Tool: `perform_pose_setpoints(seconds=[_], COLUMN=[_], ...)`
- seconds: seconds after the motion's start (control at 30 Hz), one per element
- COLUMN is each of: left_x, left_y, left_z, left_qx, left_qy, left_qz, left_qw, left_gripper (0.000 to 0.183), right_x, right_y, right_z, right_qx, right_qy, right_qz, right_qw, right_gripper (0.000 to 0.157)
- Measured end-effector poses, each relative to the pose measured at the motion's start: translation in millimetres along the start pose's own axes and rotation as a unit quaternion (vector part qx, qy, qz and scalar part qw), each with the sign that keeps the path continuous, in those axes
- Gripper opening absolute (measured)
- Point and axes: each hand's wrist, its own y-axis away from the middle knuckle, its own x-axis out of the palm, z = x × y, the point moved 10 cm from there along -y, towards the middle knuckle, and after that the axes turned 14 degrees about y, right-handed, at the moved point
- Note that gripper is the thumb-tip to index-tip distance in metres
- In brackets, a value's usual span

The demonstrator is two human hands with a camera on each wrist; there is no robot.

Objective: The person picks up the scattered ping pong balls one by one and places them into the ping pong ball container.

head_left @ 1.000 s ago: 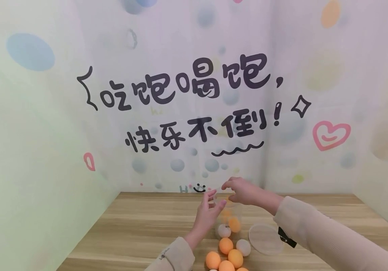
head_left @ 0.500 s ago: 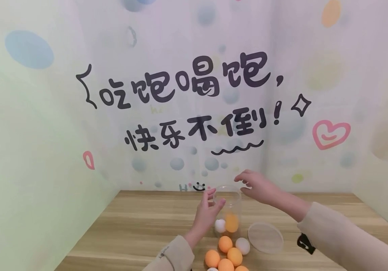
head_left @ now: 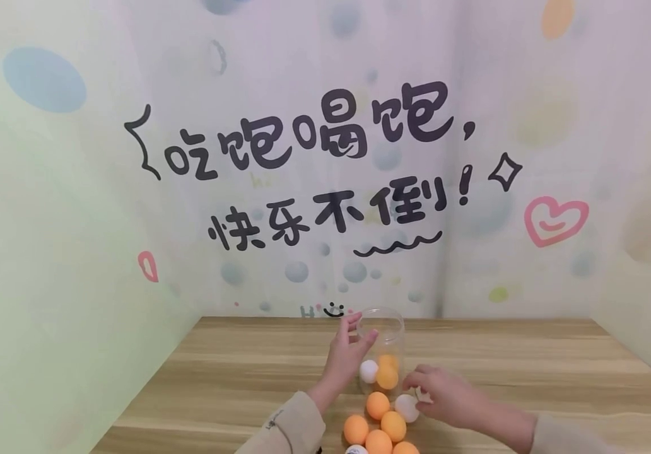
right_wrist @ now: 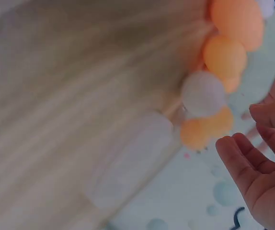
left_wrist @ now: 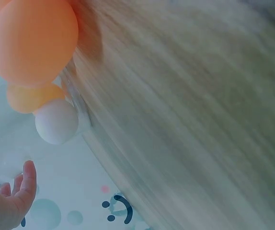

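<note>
Presently, one clear container (head_left: 396,345) stands upright on the desk (head_left: 501,356), the left hand (head_left: 345,354) pinching its wall near the rim. Inside I count one white ball (head_left: 368,371) and at least two orange balls (head_left: 387,378); overlap may hide more. Between container and person, seven loose balls (head_left: 378,442) are visible: five orange, two white. The right hand (head_left: 448,394) is at the farther loose white ball (head_left: 405,408), its grip spread and holding nothing; contact cannot be confirmed. One clear disc (right_wrist: 131,158) lies nearby. In my judgement, the step is collecting that ball; the next move calls for a light pinch, then lifting above the rim.
</note>
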Motion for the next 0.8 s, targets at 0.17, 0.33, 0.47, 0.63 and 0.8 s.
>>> perform_pose_setpoints(seconds=[0.17, 0.33, 0.47, 0.63, 0.8], left_x=[0.2, 0.4, 0.7, 0.6, -0.1], left_y=[-1.8, -1.9, -2.9, -3.3, -1.6], left_z=[-1.2, -1.2, -1.2, -1.7, -1.4], left_qx=[0.005, 0.005, 0.009, 0.011, 0.008], left_qy=[0.0, -0.005, -0.008, -0.008, -0.009], left_qz=[0.001, 0.002, 0.003, 0.004, 0.001], left_qw=[1.0, 1.0, 0.9999, 0.9999, 0.9999], left_gripper=[0.051, 0.051, 0.051, 0.05, 0.05], right_x=[17.9, 32.1, 36.9, 40.0, 41.4], right_y=[3.9, 4.3, 3.8, 2.7, 2.7], right_z=[1.1, 0.2, -1.0, -1.8, -1.4], right_qx=[0.012, 0.033, 0.043, 0.05, 0.051], right_qy=[0.058, 0.062, 0.04, 0.031, 0.033], right_qz=[-0.004, 0.012, 0.016, 0.027, 0.021], right_qw=[0.998, 0.997, 0.998, 0.998, 0.998], right_gripper=[0.031, 0.03, 0.029, 0.028, 0.029])
